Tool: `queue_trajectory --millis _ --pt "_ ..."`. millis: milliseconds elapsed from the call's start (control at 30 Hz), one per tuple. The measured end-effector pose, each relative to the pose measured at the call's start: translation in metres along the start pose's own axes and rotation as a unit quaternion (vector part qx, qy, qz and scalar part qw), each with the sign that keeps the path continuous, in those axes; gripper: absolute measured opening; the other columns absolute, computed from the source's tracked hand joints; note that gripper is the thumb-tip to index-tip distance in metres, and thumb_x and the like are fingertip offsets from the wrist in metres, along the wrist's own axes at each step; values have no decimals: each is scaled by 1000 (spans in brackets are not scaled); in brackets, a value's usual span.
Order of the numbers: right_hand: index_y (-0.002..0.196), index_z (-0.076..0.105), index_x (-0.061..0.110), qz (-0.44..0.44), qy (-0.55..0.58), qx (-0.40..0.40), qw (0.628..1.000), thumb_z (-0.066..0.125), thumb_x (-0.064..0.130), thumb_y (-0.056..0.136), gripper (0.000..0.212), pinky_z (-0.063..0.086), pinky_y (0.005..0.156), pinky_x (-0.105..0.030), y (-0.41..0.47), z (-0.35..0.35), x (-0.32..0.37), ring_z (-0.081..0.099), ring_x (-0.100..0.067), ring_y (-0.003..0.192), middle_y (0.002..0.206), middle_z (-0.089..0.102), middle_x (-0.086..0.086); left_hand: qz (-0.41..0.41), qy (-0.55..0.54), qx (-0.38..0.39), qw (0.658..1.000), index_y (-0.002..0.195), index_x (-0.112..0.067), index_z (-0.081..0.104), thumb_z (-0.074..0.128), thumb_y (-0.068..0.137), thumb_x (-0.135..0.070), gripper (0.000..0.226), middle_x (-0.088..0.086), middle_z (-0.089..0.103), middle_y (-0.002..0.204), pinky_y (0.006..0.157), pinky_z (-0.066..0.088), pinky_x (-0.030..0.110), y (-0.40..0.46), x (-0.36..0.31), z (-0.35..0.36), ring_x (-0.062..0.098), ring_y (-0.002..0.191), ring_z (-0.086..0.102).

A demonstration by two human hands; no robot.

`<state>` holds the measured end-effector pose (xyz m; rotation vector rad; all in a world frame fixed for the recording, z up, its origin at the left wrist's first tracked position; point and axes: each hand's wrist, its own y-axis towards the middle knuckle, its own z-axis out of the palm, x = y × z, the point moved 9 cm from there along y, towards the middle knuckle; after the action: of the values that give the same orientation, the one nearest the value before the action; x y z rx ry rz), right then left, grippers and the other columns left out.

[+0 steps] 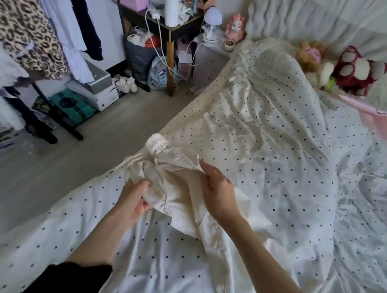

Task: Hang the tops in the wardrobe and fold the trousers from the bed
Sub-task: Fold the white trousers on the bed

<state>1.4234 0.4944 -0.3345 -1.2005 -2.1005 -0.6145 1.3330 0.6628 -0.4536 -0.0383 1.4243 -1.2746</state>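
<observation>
Trousers (pixel 181 200) | cream pair bunched on the dotted bed (pixel 283 156), drawstring waistband toward 11 o'clock, one leg trailing to 6 | step, judged: folding, not yet begun | right hand (pixel 218 195) pinches waist edge; left hand (pixel 133 197) grips bunched cloth | next: pull waistband apart, lay legs flat together.

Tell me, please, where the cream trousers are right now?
In the head view, the cream trousers lie lower centre on the polka-dot bed, gripped by the left hand and right hand.

Pale wood floor (pixel 106 141), cluttered side table (pixel 174 27), white wall (pixel 348 9).
</observation>
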Motion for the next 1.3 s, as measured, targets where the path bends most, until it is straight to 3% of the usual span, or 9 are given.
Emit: queue_trajectory --millis 167,333,467,600,767,933,1067,1167,1300 --pt "134 51 16 -6 -5 79 997 40 14 99 37 49 89 -37 -45 75 43 59 -28 110 126 61 -7 78 -3 -118 990 116 -23 50 39 90 0 36 10 58 108 76 48 35 -51 -9 -107 23 87 58" --pt "134 52 18 -40 -19 68 997 41 15 99 37 49 82 -36 -76 110 100 62 -31 102 116 65 -9 101 16 -167 981 114 -21 53 36 92 -2 34 8 63 96 71 49 37 -105 -4 -206 23 76 59" --pt "138 46 20 -73 -46 111 990 44 21 98 40 48 90 -39 -128 163 119 58 -28 110 125 61 -8 19 36 -192 981 122 1 52 46 92 -4 31 19 61 115 80 50 39 -129 58 -276 30 99 60" --pt "147 23 23 -35 -152 278 948 46 31 97 56 37 100 -39 -208 254 90 47 -27 123 138 48 -7 -82 15 -213 973 123 7 48 52 93 -6 34 17 55 121 82 49 36 -148 133 -333 32 110 57" --pt "144 25 24 -11 -183 356 916 49 19 93 57 39 102 -38 -269 303 64 43 -23 128 150 33 2 -166 4 -190 968 97 2 53 46 97 -13 16 17 53 113 89 45 42 -154 186 -377 34 110 57" --pt "150 4 27 4 -243 301 922 55 36 91 79 18 114 -42 -280 317 68 16 -20 143 158 8 1 -99 -11 -235 967 114 -6 49 40 100 -21 23 5 50 76 50 43 26 -141 179 -424 13 57 52" --pt "150 2 26 -18 -297 252 921 55 28 90 80 9 114 -48 -278 340 97 10 -19 145 158 8 -1 -34 168 -213 962 115 -7 59 42 99 -31 33 10 59 105 69 46 30 -110 144 -436 20 90 57" --pt "151 11 23 -17 -295 202 934 64 25 83 86 13 113 -51 -265 343 110 20 -22 143 156 19 -4 -1 263 -164 951 99 -11 65 43 95 -44 40 8 63 103 77 44 32 -83 115 -423 23 96 60" --pt "137 49 20 -142 -344 120 921 83 40 63 83 32 99 -64 -256 348 146 48 -34 127 140 47 -16 -160 151 -32 975 69 -18 50 38 95 -51 43 2 53 76 55 38 26 -58 123 -398 12 62 49"
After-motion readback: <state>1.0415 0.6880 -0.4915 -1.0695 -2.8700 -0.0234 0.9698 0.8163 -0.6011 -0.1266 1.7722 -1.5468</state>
